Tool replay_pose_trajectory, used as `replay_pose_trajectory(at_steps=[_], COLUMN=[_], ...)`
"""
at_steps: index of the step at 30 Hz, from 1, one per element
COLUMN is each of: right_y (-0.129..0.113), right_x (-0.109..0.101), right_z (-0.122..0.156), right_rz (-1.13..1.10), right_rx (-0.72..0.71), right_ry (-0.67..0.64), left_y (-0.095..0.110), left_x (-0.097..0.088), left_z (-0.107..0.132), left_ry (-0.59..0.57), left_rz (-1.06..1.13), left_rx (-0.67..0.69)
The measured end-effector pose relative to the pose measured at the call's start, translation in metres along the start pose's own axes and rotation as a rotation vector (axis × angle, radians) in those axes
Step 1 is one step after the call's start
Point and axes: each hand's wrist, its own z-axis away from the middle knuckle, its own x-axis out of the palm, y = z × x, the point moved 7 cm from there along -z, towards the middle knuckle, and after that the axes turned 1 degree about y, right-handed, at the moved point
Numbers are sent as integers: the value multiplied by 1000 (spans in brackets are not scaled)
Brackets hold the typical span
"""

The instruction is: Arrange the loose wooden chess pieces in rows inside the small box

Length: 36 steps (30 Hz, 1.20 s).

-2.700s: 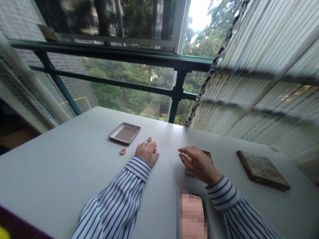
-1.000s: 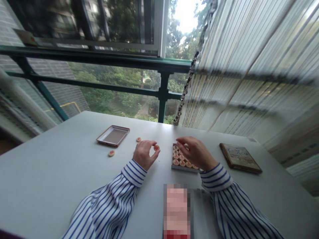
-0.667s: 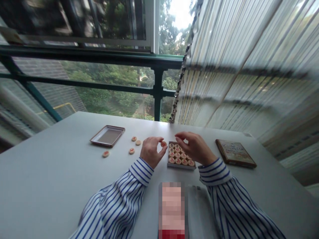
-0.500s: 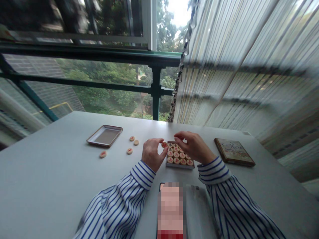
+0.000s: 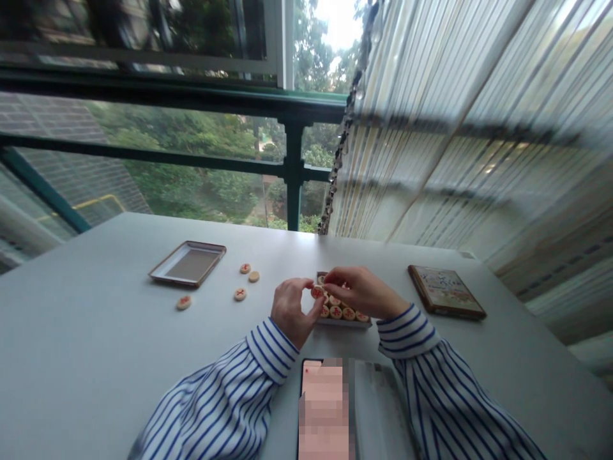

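A round Chinese chess piece [image 5: 317, 292] with a red character is pinched between the thumb and forefinger of my left hand [image 5: 294, 312]. My right hand [image 5: 366, 292] comes in from the other side, its thumb and fingertips drawn together at the piece's right edge. Below both hands sits a shallow box [image 5: 345, 324] with rows of round pieces, several showing red characters. The right hand covers much of the box's far side. Left of the hands lie loose pieces: one red-marked piece [image 5: 245, 268], a plain-faced piece [image 5: 253, 276], another red-marked piece [image 5: 240, 294] and one farther left [image 5: 184, 303].
An upturned tray-like lid [image 5: 160, 278] lies at the left of the white table [image 5: 96, 332]. At the right is a flat box with a picture on top [image 5: 447, 291]. Close to me are a phone [image 5: 312, 365] and a translucent case [image 5: 380, 409]. Railing and a bead curtain stand behind.
My right hand has moved left and down, bringing its fingertips to the piece in my left hand. The left hand has lowered the piece slightly. The view has shifted a little.
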Motion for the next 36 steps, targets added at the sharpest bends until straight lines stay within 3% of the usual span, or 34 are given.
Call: replay_pose_trajectory(at_steps=[15, 22, 28, 36], right_y=[0, 2, 6, 3], right_x=[10, 10, 1, -1], right_z=[-3, -2, -2, -4], right_rz=[-253, -230, -134, -124], right_rx=[16, 9, 23, -2], right_ry=[-41, -27, 49, 109], left_y=[2, 1, -12, -26], left_x=[1, 1, 2, 18], left_z=[0, -1, -2, 5], left_ry=[-10, -36, -49, -208], left_rz=[47, 80, 150, 457], left_rx=[12, -16, -155, -454])
